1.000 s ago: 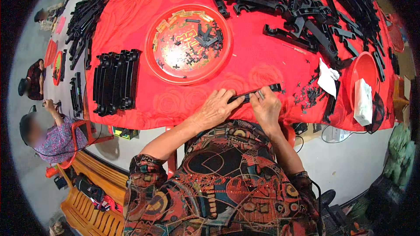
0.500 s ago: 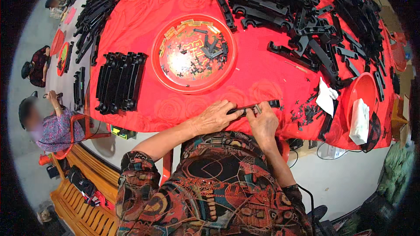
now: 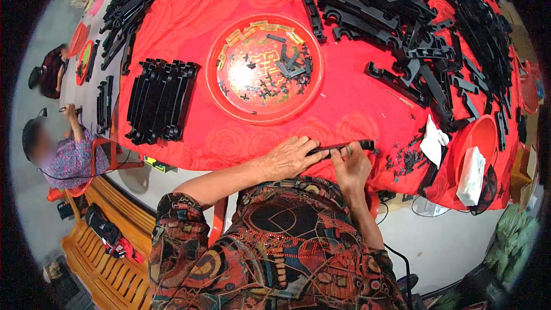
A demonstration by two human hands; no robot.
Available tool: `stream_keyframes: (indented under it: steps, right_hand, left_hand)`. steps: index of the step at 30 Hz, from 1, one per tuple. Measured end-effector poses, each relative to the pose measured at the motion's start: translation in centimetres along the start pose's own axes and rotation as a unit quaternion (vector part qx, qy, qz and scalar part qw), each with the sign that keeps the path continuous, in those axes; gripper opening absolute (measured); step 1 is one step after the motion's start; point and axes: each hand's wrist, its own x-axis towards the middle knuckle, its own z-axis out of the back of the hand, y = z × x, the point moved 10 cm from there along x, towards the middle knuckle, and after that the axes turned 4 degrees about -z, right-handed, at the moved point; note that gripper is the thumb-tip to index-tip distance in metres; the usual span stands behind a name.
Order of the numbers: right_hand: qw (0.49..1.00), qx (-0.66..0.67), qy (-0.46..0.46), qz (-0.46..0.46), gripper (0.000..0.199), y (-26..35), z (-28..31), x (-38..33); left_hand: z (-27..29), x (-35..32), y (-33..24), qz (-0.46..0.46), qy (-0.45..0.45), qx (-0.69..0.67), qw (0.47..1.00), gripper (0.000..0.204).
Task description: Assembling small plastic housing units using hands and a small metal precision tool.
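Note:
At the near edge of the red cloth, a long black plastic bar (image 3: 367, 145) lies between my two hands. My left hand (image 3: 288, 158) is closed round its left part, thumb along the near side. The fingers of my right hand (image 3: 351, 166) are pinched together over the bar, right of the left thumb; a small greyish piece seems to sit between them, too small to name. Beyond my hands stands a round red tray (image 3: 317, 89), holding small black cross-shaped pieces (image 3: 268, 88), grey-black pieces (image 3: 293, 69) and yellowish strips (image 3: 235, 37).
A row of black bars (image 3: 160, 101) lies left of the tray, and a large heap of them (image 3: 396, 17) fills the far right. Small black bits (image 3: 406, 159), a white tissue (image 3: 433, 140), a red bowl (image 3: 479, 132) and a tissue pack (image 3: 472, 177) are at right. A person (image 3: 74, 146) sits at far left.
The view has shifted slightly. My right fingers have moved a little along the bar, and the bar looks more level. Both hands stay on it.

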Motion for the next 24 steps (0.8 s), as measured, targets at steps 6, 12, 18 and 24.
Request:
stream_keyframes:
  steps: [6, 12, 18, 24]
  right_hand:
    - [0.993, 0.093, -0.07, 0.019, 0.021, -0.3, 0.5, -1.2]
    - [0.995, 0.022, -0.085, 0.035, 0.026, 0.0, 0.9, -0.4]
    - [0.995, -0.01, -0.086, 0.054, 0.027, 0.5, 0.9, 0.8]
    - [0.995, 0.037, -0.059, 0.078, 0.026, 1.0, 1.6, 0.7]
  left_hand:
    - [-0.7, -0.1, 0.2, 0.035, 0.018, -0.086, 0.996, 0.05]
    - [-0.5, 0.1, 0.7, 0.021, -0.034, -0.1, 0.994, 0.049]
    - [1.1, -0.8, 0.8, 0.003, -0.146, -0.064, 0.987, 0.04]
    - [0.8, -0.7, 0.8, -0.004, -0.14, -0.063, 0.988, 0.037]
